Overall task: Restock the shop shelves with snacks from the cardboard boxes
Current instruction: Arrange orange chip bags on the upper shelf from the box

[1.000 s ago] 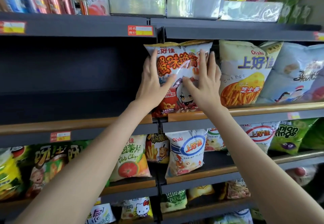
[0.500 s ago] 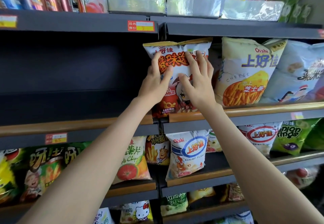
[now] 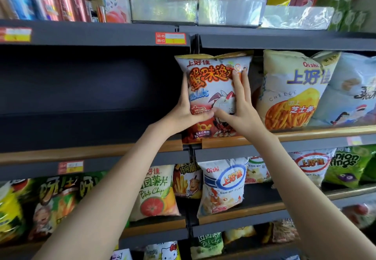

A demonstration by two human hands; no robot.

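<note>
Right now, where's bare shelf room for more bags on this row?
Free: the left shelf bay, bare from the red bag leftward, behind the wooden lip. Crowded: right of the red bag, where the cheese bag and blue bag overlap.

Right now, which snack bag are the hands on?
The red-and-white bag, left of the yellow cheese bag: the left hand grips its edge and the right hand presses its front; the others stand untouched.
</note>
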